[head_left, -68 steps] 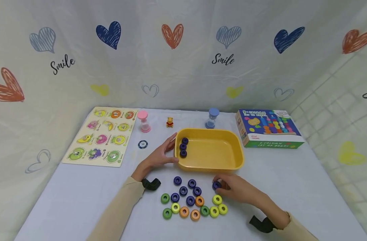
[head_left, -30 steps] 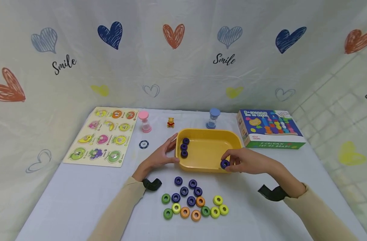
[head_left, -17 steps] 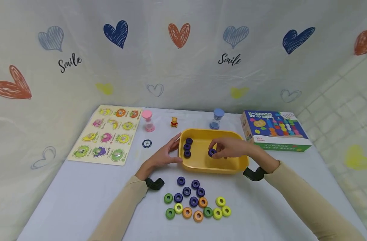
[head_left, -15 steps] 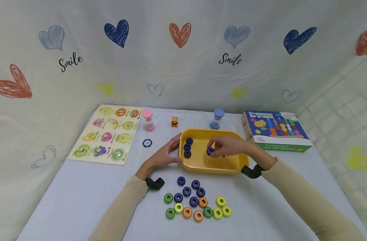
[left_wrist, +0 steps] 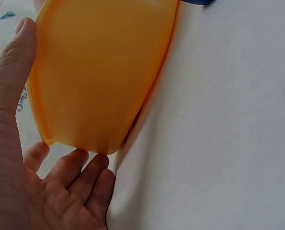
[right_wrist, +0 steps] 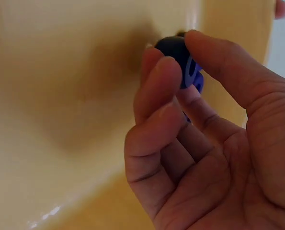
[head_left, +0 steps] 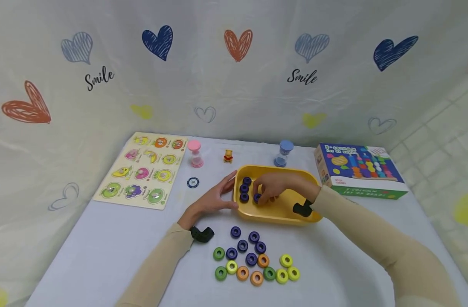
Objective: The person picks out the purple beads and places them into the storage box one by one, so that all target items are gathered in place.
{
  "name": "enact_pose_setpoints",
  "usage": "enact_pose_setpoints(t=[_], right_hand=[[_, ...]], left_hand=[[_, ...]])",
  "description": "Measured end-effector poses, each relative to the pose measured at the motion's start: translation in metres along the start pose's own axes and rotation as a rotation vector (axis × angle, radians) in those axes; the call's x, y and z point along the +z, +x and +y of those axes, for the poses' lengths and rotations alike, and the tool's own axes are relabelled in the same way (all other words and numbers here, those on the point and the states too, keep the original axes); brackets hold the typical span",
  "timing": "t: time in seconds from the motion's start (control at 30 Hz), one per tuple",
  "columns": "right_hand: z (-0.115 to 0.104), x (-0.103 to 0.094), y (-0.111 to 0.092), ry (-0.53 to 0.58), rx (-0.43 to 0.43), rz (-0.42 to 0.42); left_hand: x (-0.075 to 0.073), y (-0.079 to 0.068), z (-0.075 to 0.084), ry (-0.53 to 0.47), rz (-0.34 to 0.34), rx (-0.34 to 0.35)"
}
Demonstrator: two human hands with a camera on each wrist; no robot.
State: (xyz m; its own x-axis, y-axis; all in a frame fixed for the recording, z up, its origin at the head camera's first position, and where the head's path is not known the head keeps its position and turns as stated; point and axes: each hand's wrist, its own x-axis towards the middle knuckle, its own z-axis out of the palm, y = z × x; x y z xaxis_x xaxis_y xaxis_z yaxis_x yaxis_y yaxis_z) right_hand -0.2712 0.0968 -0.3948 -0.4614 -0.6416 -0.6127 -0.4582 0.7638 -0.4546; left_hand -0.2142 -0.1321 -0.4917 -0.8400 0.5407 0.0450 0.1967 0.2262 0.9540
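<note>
The yellow tray (head_left: 277,219) sits mid-table with three dark purple ring beads (head_left: 244,188) in a row inside its left end. My right hand (head_left: 274,185) is over the tray and pinches another purple ring bead (right_wrist: 175,52) between thumb and fingers, just right of that row. Against the tray's left end rests my left hand (head_left: 214,199); in the left wrist view its thumb lies along one side and its fingertips touch the end wall, the fingers loosely extended. In front of the tray lie more purple ring beads (head_left: 242,245).
Green (head_left: 220,273), orange (head_left: 257,278) and yellow ring beads (head_left: 282,276) lie nearest me. Behind the tray are a pink hourglass (head_left: 196,154), a bear figurine (head_left: 228,156) and a blue hourglass (head_left: 283,153). A fruit puzzle board (head_left: 141,172) and poker chip (head_left: 193,182) lie left, a toy box (head_left: 360,170) right.
My right hand picked a purple bead up from the table, carried it over the tray's front rim and moved it left towards the row of three. My left hand stays at the tray's end.
</note>
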Motion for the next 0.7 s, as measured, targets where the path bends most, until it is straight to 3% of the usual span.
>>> enact_pose_setpoints(t=[0.3, 0.5, 0.7], right_hand=[[-0.008, 0.004, 0.015, 0.012, 0.018, -0.088], [-0.013, 0.007, 0.014, 0.077, 0.025, -0.104], [-0.015, 0.011, 0.018, 0.087, -0.005, -0.117]], left_hand=[[-0.001, 0.0, -0.001, -0.004, -0.008, 0.003], [-0.002, 0.0, 0.0, -0.004, -0.011, 0.024], [-0.002, -0.001, 0.003, -0.017, -0.013, -0.002]])
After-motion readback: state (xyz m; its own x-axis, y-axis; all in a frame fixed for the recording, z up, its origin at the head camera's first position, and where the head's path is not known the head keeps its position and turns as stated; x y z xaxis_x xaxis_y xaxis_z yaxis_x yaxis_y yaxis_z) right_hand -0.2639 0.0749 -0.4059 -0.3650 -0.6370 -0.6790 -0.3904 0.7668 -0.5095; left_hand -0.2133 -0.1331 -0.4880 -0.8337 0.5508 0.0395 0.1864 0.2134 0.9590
